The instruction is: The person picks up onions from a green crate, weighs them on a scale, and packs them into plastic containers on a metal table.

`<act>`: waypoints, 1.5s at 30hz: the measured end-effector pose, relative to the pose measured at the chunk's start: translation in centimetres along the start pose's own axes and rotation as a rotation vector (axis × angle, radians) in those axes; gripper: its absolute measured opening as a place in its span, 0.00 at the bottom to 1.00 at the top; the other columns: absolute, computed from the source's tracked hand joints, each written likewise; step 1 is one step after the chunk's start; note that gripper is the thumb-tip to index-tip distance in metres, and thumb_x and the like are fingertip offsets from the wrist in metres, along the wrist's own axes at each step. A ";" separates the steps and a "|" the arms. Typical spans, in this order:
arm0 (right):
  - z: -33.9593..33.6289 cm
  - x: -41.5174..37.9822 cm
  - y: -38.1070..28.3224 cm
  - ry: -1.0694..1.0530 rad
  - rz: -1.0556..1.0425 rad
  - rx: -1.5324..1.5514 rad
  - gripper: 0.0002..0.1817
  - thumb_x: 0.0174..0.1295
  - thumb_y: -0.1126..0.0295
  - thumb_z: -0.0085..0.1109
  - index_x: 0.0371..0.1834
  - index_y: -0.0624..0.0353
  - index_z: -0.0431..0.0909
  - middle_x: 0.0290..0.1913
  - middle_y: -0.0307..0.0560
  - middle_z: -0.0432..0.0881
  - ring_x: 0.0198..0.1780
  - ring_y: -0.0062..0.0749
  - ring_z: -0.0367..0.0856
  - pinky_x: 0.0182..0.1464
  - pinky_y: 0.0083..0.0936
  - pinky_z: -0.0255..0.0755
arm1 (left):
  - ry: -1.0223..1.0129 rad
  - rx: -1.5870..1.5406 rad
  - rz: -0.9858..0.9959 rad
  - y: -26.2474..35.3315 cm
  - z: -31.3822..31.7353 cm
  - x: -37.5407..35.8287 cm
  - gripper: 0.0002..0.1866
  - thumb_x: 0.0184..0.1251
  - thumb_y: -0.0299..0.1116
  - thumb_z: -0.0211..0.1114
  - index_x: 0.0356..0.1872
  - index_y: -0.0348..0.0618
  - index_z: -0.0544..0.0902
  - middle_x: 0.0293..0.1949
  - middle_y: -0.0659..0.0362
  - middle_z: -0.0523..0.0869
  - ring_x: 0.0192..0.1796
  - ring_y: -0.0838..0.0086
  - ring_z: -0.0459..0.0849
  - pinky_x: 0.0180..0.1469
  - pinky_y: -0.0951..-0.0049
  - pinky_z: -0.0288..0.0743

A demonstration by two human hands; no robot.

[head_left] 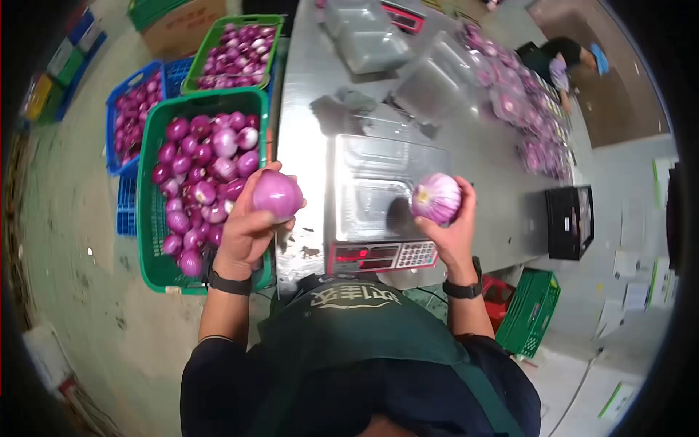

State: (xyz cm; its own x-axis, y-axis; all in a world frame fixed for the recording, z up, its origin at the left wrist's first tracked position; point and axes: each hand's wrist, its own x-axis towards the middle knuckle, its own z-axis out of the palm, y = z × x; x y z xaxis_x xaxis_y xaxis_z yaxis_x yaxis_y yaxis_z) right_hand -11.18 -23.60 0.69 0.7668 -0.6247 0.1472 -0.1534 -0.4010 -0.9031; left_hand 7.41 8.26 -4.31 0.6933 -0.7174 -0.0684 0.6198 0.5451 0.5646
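My left hand [246,234] is wrapped round a smooth purple onion [277,195], held between the green crate and the scale. In my right hand [456,237] is a second onion [437,198], paler and streaked, with its root end showing. That hand hovers over the right side of a digital scale [382,256] with a red display and a keypad. A clear plastic tray [369,197] lies on the scale's platform, and no onion shows inside it. Beside my left hand, the green crate [149,247] is filled with peeled purple onions [207,164].
Stacked clear trays [437,80] stand at the back of the metal table [502,226]. Packed onions [524,109] line its far right, near another person's arm [561,76]. More onion crates [191,80] stand back left. A black box [570,222] sits at the right edge.
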 end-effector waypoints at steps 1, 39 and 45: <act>0.3 0.3 0.0 -0.014 -0.040 -0.063 0.51 0.44 0.69 0.81 0.74 0.60 0.63 0.64 0.50 0.71 0.65 0.38 0.75 0.70 0.35 0.71 | 0.034 0.261 0.010 -0.3 2.2 0.4 0.48 0.57 0.34 0.77 0.79 0.43 0.63 0.65 0.46 0.80 0.59 0.53 0.86 0.49 0.63 0.84; -4.0 7.8 4.6 -0.387 -0.288 -0.093 0.46 0.51 0.72 0.69 0.79 0.50 0.68 0.55 0.48 0.79 0.58 0.39 0.79 0.59 0.34 0.76 | 0.316 0.275 -0.198 -10.9 7.0 -2.4 0.19 0.75 0.31 0.62 0.62 0.35 0.75 0.48 0.48 0.88 0.46 0.61 0.90 0.38 0.68 0.81; -7.0 0.2 2.4 -0.720 0.210 0.021 0.47 0.59 0.75 0.66 0.84 0.60 0.55 0.37 0.46 0.85 0.35 0.29 0.85 0.39 0.28 0.79 | 0.362 0.261 -0.215 -11.6 6.8 -0.8 0.05 0.75 0.29 0.64 0.45 0.41 0.78 0.36 0.52 0.86 0.34 0.66 0.89 0.27 0.76 0.76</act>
State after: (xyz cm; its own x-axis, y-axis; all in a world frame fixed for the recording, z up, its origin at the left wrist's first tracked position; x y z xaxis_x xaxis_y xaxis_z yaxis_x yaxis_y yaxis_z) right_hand -15.81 -29.37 1.40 0.9421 -0.0910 -0.3228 -0.3350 -0.3039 -0.8919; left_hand -2.87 -0.44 -5.24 0.6717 -0.5798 -0.4611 0.6820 0.2409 0.6906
